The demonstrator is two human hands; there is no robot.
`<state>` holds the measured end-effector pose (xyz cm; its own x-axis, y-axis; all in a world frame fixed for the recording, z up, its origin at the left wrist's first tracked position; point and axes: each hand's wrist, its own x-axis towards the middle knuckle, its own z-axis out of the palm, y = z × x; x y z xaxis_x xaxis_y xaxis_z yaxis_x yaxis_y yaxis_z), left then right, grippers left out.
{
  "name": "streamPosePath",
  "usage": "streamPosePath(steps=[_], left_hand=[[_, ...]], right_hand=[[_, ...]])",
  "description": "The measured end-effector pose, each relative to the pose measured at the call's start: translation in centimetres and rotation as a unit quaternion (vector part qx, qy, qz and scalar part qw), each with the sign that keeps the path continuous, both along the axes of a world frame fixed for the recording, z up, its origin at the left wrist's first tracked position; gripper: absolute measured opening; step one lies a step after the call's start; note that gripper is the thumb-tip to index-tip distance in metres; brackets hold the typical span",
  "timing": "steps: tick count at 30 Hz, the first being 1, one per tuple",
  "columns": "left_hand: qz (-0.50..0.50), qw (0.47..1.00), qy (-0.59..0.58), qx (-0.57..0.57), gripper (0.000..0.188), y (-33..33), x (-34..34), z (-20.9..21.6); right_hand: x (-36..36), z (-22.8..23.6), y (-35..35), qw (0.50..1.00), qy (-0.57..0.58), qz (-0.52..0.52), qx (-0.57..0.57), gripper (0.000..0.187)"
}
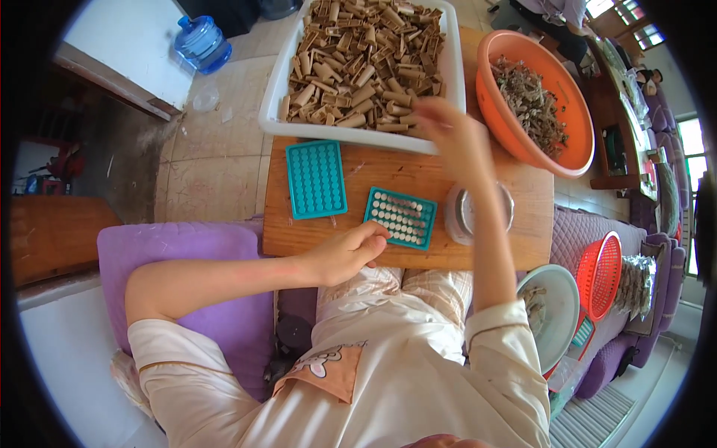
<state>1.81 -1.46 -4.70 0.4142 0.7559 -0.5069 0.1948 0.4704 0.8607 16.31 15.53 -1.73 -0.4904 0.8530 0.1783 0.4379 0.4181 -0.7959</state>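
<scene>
My left hand (348, 255) is closed, thumb against curled fingers, at the near left edge of a small teal tray (431, 226). Rows of small round white pieces (396, 213) fill much of that tray; whether the hand holds one is hidden. Smeared by motion, my right hand (442, 123) is over the near right rim of a white tub (275, 104) heaped with brown half-tube plastic pieces (366, 63). Its fingers are too blurred to read. Left of the filled tray lies a second teal tray (317, 179) with rows of round hollows.
A clear round jar (457, 215) stands beside my right forearm on the wooden table (336, 239). An orange basin (579, 142) with small brownish pieces is at the far right. A pale bowl (565, 299) and a red basket (609, 272) sit lower right. A blue water bottle (203, 45) stands far left.
</scene>
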Motion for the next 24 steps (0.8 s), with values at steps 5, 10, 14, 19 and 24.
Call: streamPosePath(steps=[5,10,14,19,24], left_hand=[[0.142,0.989,-0.026,0.018,0.031,1.7,0.0,-0.1],[0.201,0.978,-0.058,0.003,0.026,3.4,-1.6,1.4],[0.32,0.94,-0.052,0.102,0.028,5.2,-2.3,2.5],[0.297,0.939,-0.138,0.105,0.037,6.2,-3.5,2.0],[0.321,0.933,-0.138,0.086,0.026,6.5,-3.3,2.3]], right_hand=[[-11.2,-6.7,5.4,0.939,-0.315,0.067,0.119,0.021],[-11.2,-7.1,5.7,0.974,-0.192,0.04,0.117,0.018],[-7.9,-4.1,2.9,0.995,0.062,0.078,-0.017,0.017],[-4.2,-1.3,-2.7,0.945,0.09,0.194,-0.247,0.016],[-1.2,1.2,-1.1,0.97,-0.018,0.218,-0.102,0.017]])
